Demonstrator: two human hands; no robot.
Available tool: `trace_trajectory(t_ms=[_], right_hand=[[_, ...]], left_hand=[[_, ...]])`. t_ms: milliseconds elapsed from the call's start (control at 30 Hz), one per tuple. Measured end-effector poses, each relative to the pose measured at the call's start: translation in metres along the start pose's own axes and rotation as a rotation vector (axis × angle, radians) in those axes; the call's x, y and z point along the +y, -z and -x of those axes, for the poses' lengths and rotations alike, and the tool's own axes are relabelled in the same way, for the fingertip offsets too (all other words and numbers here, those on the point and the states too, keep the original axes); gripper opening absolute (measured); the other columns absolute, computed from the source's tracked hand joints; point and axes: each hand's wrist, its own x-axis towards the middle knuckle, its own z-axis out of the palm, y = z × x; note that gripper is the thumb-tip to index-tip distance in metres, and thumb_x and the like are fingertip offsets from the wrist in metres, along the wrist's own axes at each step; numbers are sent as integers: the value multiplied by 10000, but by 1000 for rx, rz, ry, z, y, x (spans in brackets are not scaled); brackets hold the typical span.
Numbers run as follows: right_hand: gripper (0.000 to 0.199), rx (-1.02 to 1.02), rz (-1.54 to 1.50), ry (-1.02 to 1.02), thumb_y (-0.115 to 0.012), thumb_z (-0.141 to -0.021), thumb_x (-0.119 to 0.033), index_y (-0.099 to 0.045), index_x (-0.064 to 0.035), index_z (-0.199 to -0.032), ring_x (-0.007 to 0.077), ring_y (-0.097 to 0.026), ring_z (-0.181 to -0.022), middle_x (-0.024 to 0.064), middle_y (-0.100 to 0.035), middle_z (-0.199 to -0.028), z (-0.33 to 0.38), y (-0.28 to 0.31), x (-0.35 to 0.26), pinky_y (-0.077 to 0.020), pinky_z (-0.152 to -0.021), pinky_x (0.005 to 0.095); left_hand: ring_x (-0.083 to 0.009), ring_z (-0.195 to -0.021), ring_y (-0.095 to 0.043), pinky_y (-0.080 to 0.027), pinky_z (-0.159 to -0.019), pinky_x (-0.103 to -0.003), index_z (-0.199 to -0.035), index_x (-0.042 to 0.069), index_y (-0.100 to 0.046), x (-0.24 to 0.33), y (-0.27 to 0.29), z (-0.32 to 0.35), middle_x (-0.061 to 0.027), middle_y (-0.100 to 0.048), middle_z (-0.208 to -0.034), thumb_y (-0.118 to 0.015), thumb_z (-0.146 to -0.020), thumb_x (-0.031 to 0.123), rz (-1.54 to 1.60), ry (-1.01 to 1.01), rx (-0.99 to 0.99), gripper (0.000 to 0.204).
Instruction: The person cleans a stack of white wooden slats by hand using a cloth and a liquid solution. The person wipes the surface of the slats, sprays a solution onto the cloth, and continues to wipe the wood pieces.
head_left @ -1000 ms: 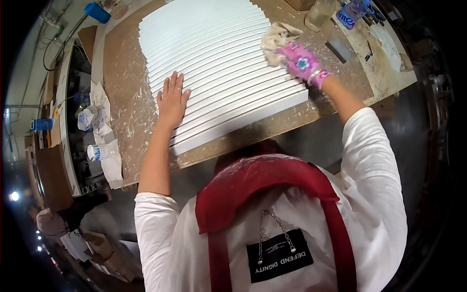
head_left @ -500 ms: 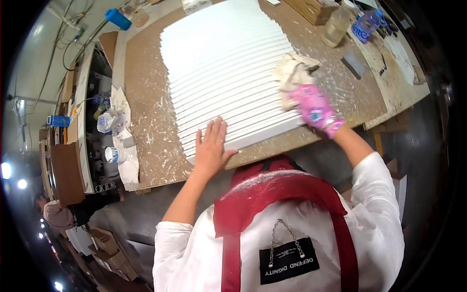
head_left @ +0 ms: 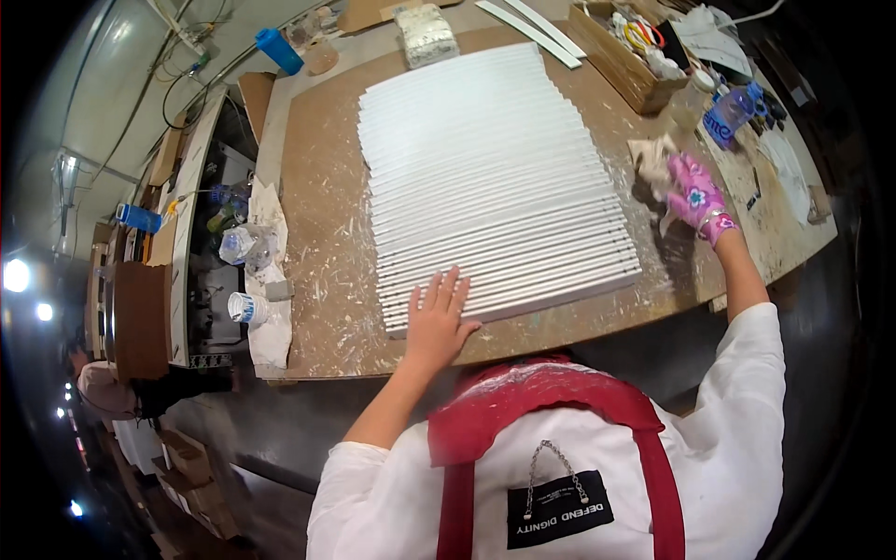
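Note:
A row of long white strips (head_left: 485, 177), packed side by side into a slab, lies on the brown work board (head_left: 322, 205). My bare left hand (head_left: 439, 317) rests on the slab's near left corner, fingers spread, with the thumb at its front edge. My right hand (head_left: 698, 198) wears a pink flowered glove and grips a crumpled beige cloth (head_left: 653, 163). The cloth is to the right of the slab, apart from it, above the board. Part of the cloth is covered by the glove.
Beyond my right hand stand a cloudy bottle (head_left: 689, 103), a purple-labelled bottle (head_left: 731, 117) and a cardboard box (head_left: 627, 70) of small items. At the far edge are a white block (head_left: 426, 35) and loose strips (head_left: 532, 28). A plastic cup (head_left: 247, 308) sits at the left.
My right hand has moved off the strips to the right with the cloth. My left hand stays on the near left corner. The view has shifted, showing more of the table's far side.

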Motion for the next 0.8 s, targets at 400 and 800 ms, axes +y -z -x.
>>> trace_trajectory(t_ms=[400, 800], right_hand=[[473, -100, -464, 312, -541, -922, -310, -478, -96, -1338, 320, -428, -1296, 169, -459, -1390, -210, -24, -90, -351, -1084, 400], [541, -214, -171, 153, -434, -938, -486, -554, -47, -1229, 299, -527, -1206, 166, -585, -1241, -420, -110, -198, -339, -1060, 421]], left_hand=[[-302, -1372, -323, -219, -1097, -542, -1400, 177, -448, -8, 17, -25, -100, -345, -1500, -651, -801, 503, 109, -4, -165, 712], [-269, -1327, -401, -295, -1046, -583, -1397, 258, -448, -14, 7, -18, -52, -355, -1498, -650, -807, 452, 51, 23, -311, 653]])
